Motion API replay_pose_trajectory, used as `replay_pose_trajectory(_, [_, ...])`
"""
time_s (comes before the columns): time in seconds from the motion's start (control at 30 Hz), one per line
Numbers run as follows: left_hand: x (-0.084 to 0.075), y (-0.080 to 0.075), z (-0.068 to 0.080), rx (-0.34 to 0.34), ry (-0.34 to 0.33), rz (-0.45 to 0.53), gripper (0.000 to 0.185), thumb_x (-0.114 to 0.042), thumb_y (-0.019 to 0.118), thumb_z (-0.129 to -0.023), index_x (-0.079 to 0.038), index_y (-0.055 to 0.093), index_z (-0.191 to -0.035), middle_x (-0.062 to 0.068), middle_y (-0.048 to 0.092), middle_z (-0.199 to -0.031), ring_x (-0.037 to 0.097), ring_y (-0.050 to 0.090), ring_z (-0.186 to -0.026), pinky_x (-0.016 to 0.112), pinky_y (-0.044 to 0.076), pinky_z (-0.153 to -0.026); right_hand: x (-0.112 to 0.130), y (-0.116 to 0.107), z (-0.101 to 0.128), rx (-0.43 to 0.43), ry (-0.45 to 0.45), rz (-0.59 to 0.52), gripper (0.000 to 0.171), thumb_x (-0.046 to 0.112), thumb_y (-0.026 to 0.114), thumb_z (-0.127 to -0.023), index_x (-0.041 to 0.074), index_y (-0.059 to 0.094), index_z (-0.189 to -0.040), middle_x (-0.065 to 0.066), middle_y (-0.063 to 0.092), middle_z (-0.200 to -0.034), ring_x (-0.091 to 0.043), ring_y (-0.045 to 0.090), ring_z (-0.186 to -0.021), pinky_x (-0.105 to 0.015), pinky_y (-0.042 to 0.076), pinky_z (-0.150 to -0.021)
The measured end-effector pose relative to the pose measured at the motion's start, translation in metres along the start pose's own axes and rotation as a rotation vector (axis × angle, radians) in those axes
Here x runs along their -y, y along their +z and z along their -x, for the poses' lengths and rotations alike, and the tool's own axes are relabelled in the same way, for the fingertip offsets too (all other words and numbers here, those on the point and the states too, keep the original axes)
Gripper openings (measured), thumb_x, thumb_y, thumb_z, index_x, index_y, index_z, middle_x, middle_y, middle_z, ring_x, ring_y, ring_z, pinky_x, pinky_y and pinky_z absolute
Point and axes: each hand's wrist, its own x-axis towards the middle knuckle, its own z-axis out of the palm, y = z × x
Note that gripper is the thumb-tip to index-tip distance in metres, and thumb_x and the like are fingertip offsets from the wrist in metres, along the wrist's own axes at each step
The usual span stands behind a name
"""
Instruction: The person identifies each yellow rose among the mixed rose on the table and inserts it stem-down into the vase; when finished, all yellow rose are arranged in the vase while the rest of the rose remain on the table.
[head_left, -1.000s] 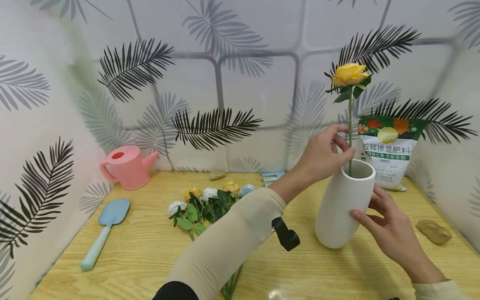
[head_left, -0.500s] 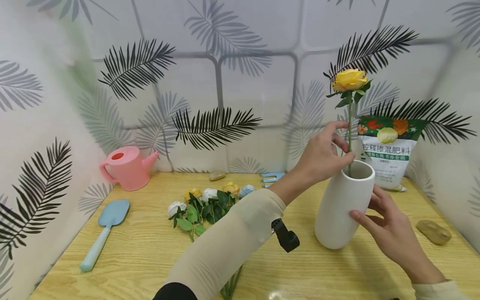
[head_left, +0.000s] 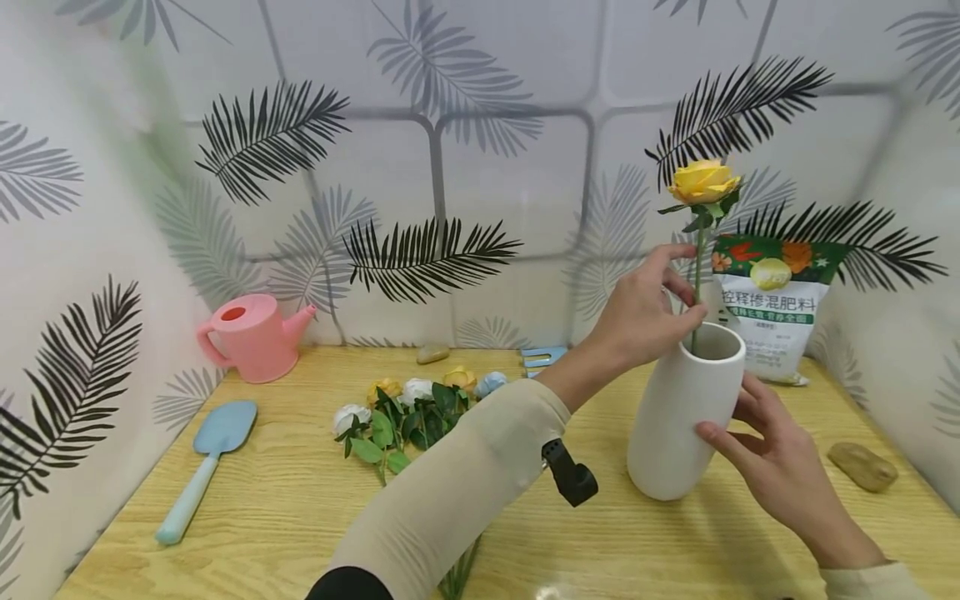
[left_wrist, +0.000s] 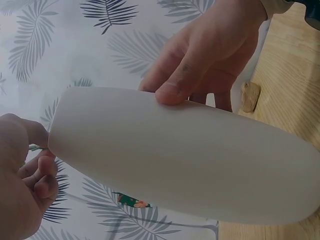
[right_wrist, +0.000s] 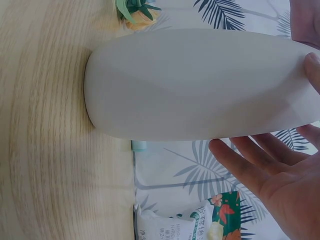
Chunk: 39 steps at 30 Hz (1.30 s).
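Note:
A yellow rose (head_left: 703,182) stands upright with the lower end of its green stem inside the mouth of a tall white vase (head_left: 678,433). My left hand (head_left: 637,312) pinches the stem just above the rim. In the left wrist view, the left hand (left_wrist: 20,175) is at the vase's mouth. Lower down, my right hand (head_left: 783,467) holds the vase's right side, thumb in front and fingers behind. The right wrist view has the right hand (right_wrist: 280,175) along the vase wall (right_wrist: 200,85). Inside the vase, the stem's end is hidden.
Several white, yellow and blue flowers (head_left: 416,408) lie under my left forearm. A pink watering can (head_left: 258,337), blue shovel (head_left: 217,454) and blue fork (head_left: 542,358) are on the wooden table. A fertilizer bag (head_left: 772,308) stands behind the vase, with a stone (head_left: 862,467) to the right.
The yellow rose has sunk lower as its stem slid down into the vase. Both hands keep nearly the same places, and the vase stays put.

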Motion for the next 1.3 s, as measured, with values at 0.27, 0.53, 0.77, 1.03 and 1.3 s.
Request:
replay_pose_trajectory(0.27, [0.003,0.000,0.003,0.003,-0.002,-0.034,0.049,-0.014,0.070,-0.095,-0.010,0.053,-0.140,0.002,0.074,-0.098,0.002,0.054,-0.061,0.009,0.043,-0.057,0.000,0.000,0.000,0.002,-0.008,-0.001,0.074,0.009,0.071,-0.094,0.021,0.034,-0.157,0.025,0.051,-0.126,0.018,0.052,-0.105,-0.006,0.052,-0.076])
replay_pose_trajectory(0.53, [0.003,0.002,0.005,0.013,0.007,-0.044,0.038,-0.014,0.070,-0.095,-0.011,0.061,-0.132,0.001,0.076,-0.098,0.003,0.053,-0.062,0.009,0.043,-0.057,0.000,0.001,0.000,0.002,0.002,0.005,0.073,0.010,0.071,-0.094,0.021,0.034,-0.157,0.022,0.051,-0.127,0.018,0.051,-0.106,-0.006,0.052,-0.077])
replay_pose_trajectory(0.77, [0.004,0.002,0.005,0.029,0.043,-0.119,0.023,-0.013,0.069,-0.094,-0.008,0.071,-0.117,0.000,0.076,-0.099,0.002,0.057,-0.073,0.004,0.042,-0.063,0.003,-0.001,-0.001,0.008,0.019,0.019,0.073,0.012,0.070,-0.095,0.020,0.032,-0.158,-0.006,0.058,-0.133,0.020,0.049,-0.105,-0.004,0.050,-0.076])
replay_pose_trajectory(1.03, [0.008,-0.001,0.008,0.029,0.055,-0.090,0.023,-0.009,0.071,-0.092,-0.007,0.072,-0.114,0.002,0.073,-0.102,0.007,0.061,-0.083,0.002,0.043,-0.067,0.004,-0.003,-0.002,0.032,0.042,0.011,0.073,0.015,0.068,-0.097,0.017,0.029,-0.159,-0.028,0.055,-0.138,0.022,0.045,-0.105,-0.003,0.048,-0.076])
replay_pose_trajectory(1.3, [0.012,-0.009,0.011,0.043,0.027,-0.005,0.029,-0.009,0.071,-0.092,-0.006,0.070,-0.121,0.004,0.073,-0.108,0.002,0.059,-0.091,0.004,0.044,-0.070,0.003,-0.002,-0.002,0.021,0.026,0.009,0.073,0.012,0.069,-0.096,0.017,0.030,-0.158,-0.029,0.056,-0.135,0.021,0.047,-0.105,-0.003,0.049,-0.076])
